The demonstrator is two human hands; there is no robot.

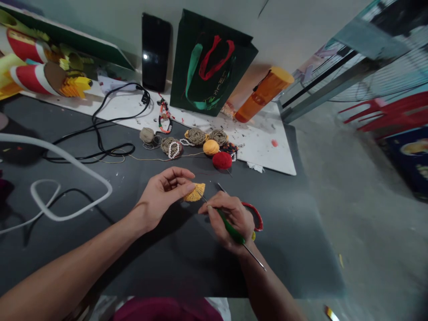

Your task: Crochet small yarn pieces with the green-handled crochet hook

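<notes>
Between thumb and fingers, my left hand (167, 194) pinches a small yellow crocheted piece (195, 193), fan-shaped at its edge. My right hand (230, 218) grips a crochet hook (230, 227) with a green handle. The hook's front end reaches the yellow piece; its other metal end points back over my wrist. Partly hidden under my right hand lie scissors with a red handle (257, 216). Beyond my hands are a yellow yarn ball (211, 147) and a red yarn ball (222, 160). A thin yellow strand runs left from the yellow ball across the table.
Brown yarn balls (171, 147) and beaded strings (165, 117) lie at the back. A dark green gift bag (212, 62), a phone (155, 52) and an orange cylinder (264, 94) stand by the wall. Black cable (96, 127) and a white curved tube (80, 165) occupy the left.
</notes>
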